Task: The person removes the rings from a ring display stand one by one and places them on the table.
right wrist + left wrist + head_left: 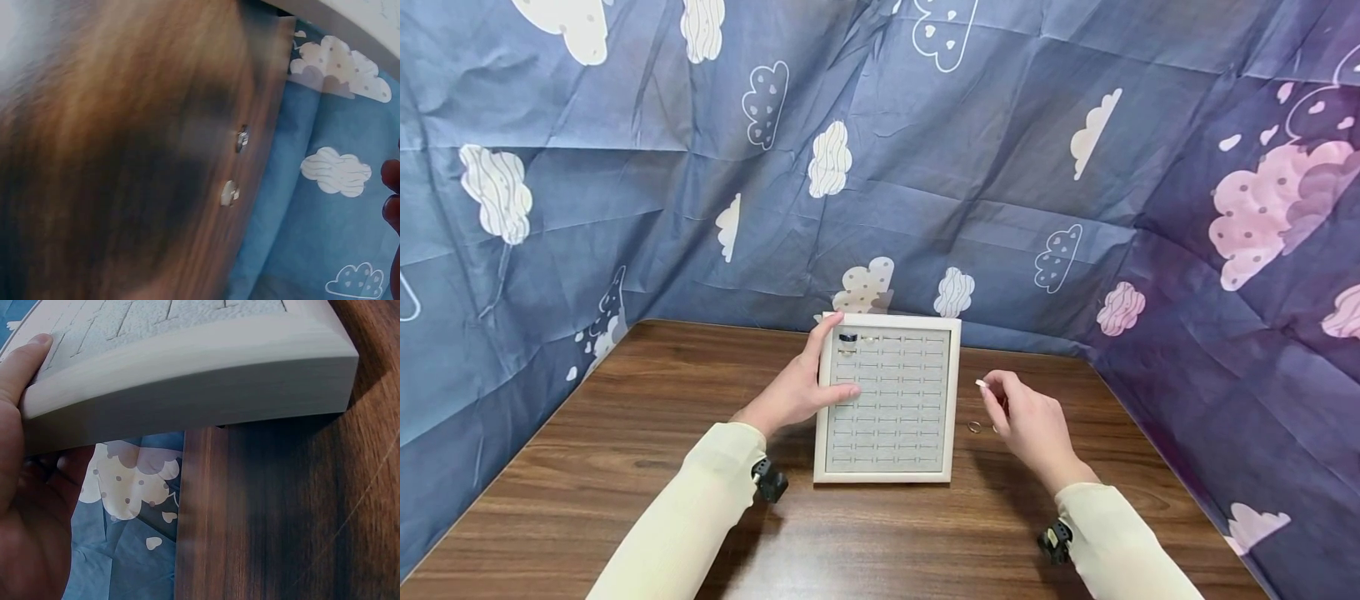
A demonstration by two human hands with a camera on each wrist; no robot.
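A white-framed ring display board (pixel 887 398), lined with grey slotted padding, stands upright and slightly tilted. My left hand (pixel 797 387) grips its left edge, thumb across the front, and the other fingers partly hidden behind. A dark blue ring (pixel 847 337) and two thinner rings sit in slots at the board's upper left. Right of the board, my right hand (pixel 1033 421) has thumb and index finger together, pinching a small pale piece (pixel 981 383) that looks like a ring. In the right wrist view only its fingertips (pixel 392 209) show at the edge.
Two loose rings lie on the brown wooden table, one ring (pixel 973 427) between board and right hand, the other ring (pixel 229 194) clearer in the right wrist view. Behind the table hangs a blue cloth (pixel 917 225) with cloud prints, which also covers both sides.
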